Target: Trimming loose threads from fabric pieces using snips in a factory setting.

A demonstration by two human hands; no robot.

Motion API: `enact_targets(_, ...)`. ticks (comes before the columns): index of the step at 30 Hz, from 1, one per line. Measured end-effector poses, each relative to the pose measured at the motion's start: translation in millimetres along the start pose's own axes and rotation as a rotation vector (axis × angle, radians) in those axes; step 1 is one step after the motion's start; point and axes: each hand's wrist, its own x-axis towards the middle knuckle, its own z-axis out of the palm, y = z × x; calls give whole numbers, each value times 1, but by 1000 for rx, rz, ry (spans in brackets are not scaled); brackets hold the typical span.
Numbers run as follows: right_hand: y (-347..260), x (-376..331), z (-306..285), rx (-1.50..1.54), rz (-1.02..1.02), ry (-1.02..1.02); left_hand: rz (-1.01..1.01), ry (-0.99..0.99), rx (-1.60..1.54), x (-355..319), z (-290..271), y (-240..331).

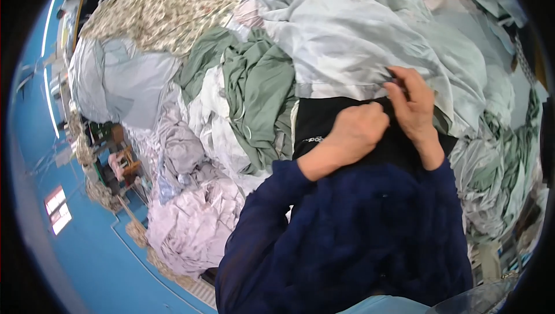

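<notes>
One curled left hand (359, 132) sits over black cloth (318, 116), any hold hidden; the right hand (417, 106), half-curled (grip unclear), is at the near edge of pale fabric (347, 39) spread beyond. Seemingly edge handling; next calls for a steady pinch.

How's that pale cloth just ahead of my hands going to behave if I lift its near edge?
The pale cloth will probably flop, since it lies in soft, loose folds. It looks thin, so likely light for its spread. Being broad, its far part may trail behind.
</notes>
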Motion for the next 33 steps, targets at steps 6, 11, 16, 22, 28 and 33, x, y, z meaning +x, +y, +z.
enact_targets(6,5,-3,-2,-52,77,-114,96,42,-36,-3,-13,6)
enact_targets(11,-17,-2,23,11,-37,-194,-312,572,-159,-37,-42,-17)
enact_targets(16,-29,6,47,49,-120,-267,-544,645,-183,-42,-47,-66)
enact_targets(22,-30,22,66,24,-154,-330,-300,524,9,-38,-37,-81)
enact_targets(28,-36,26,68,31,-107,-359,-322,546,-12,-44,-37,-81)
enact_targets(33,-44,29,63,-90,-106,-450,-449,602,-243,-52,-38,-76)
